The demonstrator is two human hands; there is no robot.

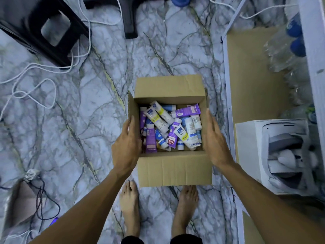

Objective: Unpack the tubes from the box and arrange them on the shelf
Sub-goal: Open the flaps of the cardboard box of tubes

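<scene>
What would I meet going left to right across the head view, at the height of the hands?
Bare marble floor → left hand on the box's left wall → tubes inside the open cardboard box → right hand on its right wall → shelf board → white box.

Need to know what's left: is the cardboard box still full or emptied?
Full. The cardboard box is open, flaps spread, with tubes piled across its inside.
</scene>
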